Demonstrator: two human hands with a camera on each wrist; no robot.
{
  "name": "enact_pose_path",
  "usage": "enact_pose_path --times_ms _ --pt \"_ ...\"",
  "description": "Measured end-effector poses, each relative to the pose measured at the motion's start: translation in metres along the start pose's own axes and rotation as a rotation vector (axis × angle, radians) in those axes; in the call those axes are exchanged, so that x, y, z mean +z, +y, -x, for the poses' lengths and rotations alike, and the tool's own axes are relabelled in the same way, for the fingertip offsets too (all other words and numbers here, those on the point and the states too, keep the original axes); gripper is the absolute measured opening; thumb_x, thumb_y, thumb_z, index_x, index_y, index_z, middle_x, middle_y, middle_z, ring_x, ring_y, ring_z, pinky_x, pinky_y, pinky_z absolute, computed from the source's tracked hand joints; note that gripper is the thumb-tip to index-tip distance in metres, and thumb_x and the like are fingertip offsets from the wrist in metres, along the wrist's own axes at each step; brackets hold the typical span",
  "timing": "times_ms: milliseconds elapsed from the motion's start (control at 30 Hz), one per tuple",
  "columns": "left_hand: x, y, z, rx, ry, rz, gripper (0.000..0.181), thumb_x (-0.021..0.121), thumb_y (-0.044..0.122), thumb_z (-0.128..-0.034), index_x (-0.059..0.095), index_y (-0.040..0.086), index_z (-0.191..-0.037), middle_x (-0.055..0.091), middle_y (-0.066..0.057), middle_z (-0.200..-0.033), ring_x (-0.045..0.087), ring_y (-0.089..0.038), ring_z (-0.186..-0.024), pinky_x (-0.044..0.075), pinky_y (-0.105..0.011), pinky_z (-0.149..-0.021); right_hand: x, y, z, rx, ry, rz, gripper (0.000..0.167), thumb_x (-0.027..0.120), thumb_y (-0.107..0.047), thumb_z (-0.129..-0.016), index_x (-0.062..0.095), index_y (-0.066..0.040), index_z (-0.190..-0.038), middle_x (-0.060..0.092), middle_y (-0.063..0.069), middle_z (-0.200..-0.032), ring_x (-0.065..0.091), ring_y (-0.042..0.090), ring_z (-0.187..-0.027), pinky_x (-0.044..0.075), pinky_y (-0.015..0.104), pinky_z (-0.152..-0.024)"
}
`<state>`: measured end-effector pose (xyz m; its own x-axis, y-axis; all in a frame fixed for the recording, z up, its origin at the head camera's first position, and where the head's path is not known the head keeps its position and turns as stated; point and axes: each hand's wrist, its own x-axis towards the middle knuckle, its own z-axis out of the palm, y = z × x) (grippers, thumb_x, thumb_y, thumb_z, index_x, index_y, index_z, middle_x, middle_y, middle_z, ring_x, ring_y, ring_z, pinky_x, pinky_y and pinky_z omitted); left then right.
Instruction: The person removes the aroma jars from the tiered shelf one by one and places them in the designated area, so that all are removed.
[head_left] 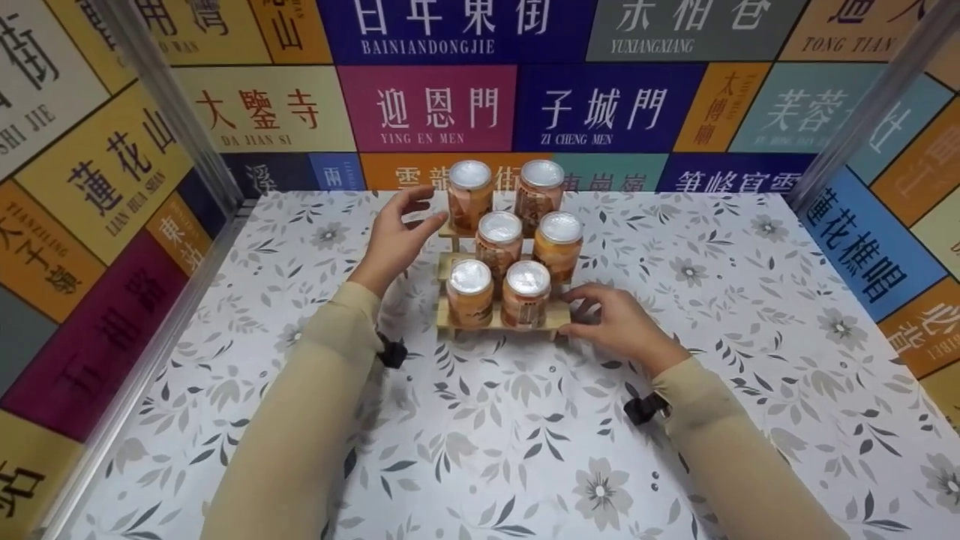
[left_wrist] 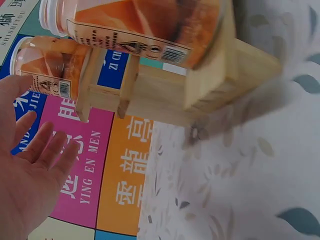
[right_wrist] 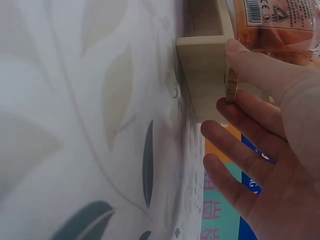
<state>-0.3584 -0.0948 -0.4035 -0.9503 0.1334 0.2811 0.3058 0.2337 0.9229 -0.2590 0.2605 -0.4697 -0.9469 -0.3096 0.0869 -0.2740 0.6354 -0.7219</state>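
Observation:
A small wooden stepped rack (head_left: 562,313) stands on the patterned tabletop. It bears several clear jars with silver lids and orange contents, in pairs on three levels. My left hand (head_left: 397,241) is beside the back left jar (head_left: 470,199), fingers spread and loosely bent, holding nothing. In the left wrist view the thumb overlaps a jar (left_wrist: 47,67); whether it touches cannot be told. At the rack's lower right end is my right hand (head_left: 619,322). Its thumb and index finger pinch the end of the front step's board (right_wrist: 231,82), while the other fingers extend loosely. The front right jar (head_left: 527,296) sits close by.
A white cloth with grey leaves and flowers (head_left: 480,420) covers the table. Behind it rises a colourful wall of street-name panels (head_left: 427,109). Clear upright panels edge the left and right sides. A black strap mount (head_left: 391,351) is on the left wrist, another (head_left: 645,409) on the right.

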Motion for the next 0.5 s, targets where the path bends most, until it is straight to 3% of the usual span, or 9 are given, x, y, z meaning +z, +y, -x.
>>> enact_pose_path --times_ms 167,333,500 --pt "0.003 0.006 -0.011 0.04 -0.032 0.051 0.056 0.076 0.029 -0.0952 0.056 0.01 -0.144 0.058 -0.009 -0.145 0.053 -0.029 -0.135 0.046 -0.04 -0.115 0.003 -0.001 -0.001 0.013 0.009 0.004 0.046 0.087 -0.021 -0.084 0.071 -0.01 -0.125 0.072 0.009 -0.116 0.069 0.03 -0.102 0.06 0.047 -0.09" --pt "0.011 0.012 -0.016 0.034 -0.069 0.028 0.059 0.077 0.032 -0.0943 0.055 0.011 -0.145 0.058 -0.007 -0.144 0.055 -0.021 -0.13 0.048 -0.037 -0.113 0.0 -0.001 -0.002 0.061 -0.004 -0.001 0.048 0.088 -0.023 -0.083 0.07 -0.013 -0.126 0.071 0.01 -0.118 0.068 0.03 -0.105 0.058 0.047 -0.093" --pt "0.015 0.014 -0.022 0.025 -0.067 0.02 0.061 0.078 0.033 -0.093 0.055 0.011 -0.145 0.058 -0.006 -0.144 0.055 -0.019 -0.129 0.048 -0.035 -0.112 -0.001 -0.003 -0.003 0.096 -0.013 -0.018 0.051 0.09 -0.025 -0.081 0.07 -0.014 -0.127 0.07 0.01 -0.119 0.068 0.032 -0.107 0.058 0.048 -0.095"
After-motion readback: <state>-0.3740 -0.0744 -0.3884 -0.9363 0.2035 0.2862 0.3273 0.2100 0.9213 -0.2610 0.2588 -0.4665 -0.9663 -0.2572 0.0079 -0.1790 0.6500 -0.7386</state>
